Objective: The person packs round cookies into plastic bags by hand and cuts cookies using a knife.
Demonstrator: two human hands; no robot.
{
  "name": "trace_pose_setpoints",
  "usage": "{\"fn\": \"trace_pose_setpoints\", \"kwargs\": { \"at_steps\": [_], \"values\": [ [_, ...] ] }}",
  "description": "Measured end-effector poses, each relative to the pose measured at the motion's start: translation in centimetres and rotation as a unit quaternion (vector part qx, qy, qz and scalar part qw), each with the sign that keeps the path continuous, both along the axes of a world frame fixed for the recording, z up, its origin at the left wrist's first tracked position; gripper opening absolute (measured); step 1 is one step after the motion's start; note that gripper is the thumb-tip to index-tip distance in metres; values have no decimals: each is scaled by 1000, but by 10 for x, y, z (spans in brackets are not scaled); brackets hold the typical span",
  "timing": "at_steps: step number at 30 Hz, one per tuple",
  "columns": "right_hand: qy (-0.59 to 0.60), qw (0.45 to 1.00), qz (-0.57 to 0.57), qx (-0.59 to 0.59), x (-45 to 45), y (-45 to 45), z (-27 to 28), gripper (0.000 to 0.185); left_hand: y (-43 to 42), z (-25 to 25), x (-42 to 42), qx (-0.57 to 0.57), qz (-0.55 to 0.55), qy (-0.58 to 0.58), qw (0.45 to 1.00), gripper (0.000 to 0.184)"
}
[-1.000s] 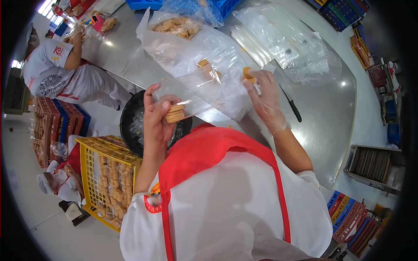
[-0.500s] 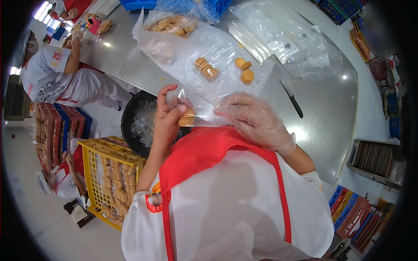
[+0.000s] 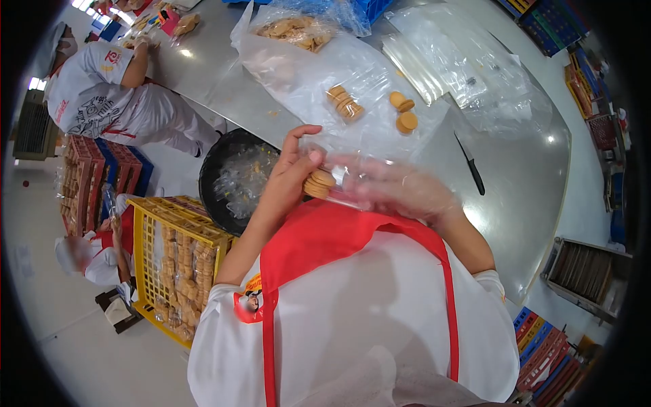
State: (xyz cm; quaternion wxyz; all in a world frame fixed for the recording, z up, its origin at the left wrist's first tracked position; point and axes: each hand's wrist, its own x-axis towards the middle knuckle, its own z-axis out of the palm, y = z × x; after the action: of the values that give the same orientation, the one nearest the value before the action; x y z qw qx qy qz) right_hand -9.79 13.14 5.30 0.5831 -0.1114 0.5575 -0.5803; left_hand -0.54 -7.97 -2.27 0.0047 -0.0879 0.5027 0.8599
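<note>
My left hand [image 3: 290, 175] is closed round a clear plastic bag with a stack of round biscuits [image 3: 318, 184] in it. My gloved right hand [image 3: 405, 186] is at the bag's other end, smeared by motion, so its fingers cannot be made out. Beyond the hands, a row of biscuits in clear wrap [image 3: 345, 102] lies on a white plastic sheet [image 3: 298, 78]. A few loose biscuits [image 3: 406, 122] lie to its right. Further back on the sheet is a clear bag of biscuit pieces [image 3: 296, 32].
A black-handled knife [image 3: 475, 173] lies on the metal table [image 3: 522, 197]. Clear bags [image 3: 468, 68] are piled behind it. A black bin [image 3: 215, 191] with plastic scraps and a yellow crate [image 3: 144, 261] of packed biscuits stand left. Co-workers [image 3: 91, 91] are at the left.
My right hand has come from the loose biscuits to the bag, and stays there. The bagged stack has moved right with my left hand. The wrapped row on the sheet is now uncovered.
</note>
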Motion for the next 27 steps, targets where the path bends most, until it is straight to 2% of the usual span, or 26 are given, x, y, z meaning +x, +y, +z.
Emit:
{"fn": "trace_pose_setpoints", "kwargs": {
  "at_steps": [1,3,6,12,15,18,21,24,27],
  "values": [
    [125,990,60,-8,2,-5,-9,52,5,3,0,-18,-16,-12,1000,48],
    [368,913,174,-22,5,-14,-33,38,15,9,1,-51,-41,-27,997,44],
    [401,899,176,-26,4,-16,-35,33,14,3,0,-30,-70,-55,996,40],
    [399,895,201,12,5,-27,-36,27,10,-1,-2,-95,-66,-67,991,35],
    [189,973,133,16,7,-29,-22,24,5,2,-4,-115,-72,-75,988,35],
    [270,954,127,18,6,-29,-47,21,2,3,-5,-98,-66,-85,989,36],
    [194,978,66,47,10,-36,-55,23,-2,4,-7,-91,-69,-82,990,38],
    [137,990,4,23,15,-44,-53,27,-8,0,-9,-103,-84,-74,988,37],
    [222,969,91,-65,5,-42,-48,32,-18,-9,-12,-130,-93,-46,986,36]
  ]
}}
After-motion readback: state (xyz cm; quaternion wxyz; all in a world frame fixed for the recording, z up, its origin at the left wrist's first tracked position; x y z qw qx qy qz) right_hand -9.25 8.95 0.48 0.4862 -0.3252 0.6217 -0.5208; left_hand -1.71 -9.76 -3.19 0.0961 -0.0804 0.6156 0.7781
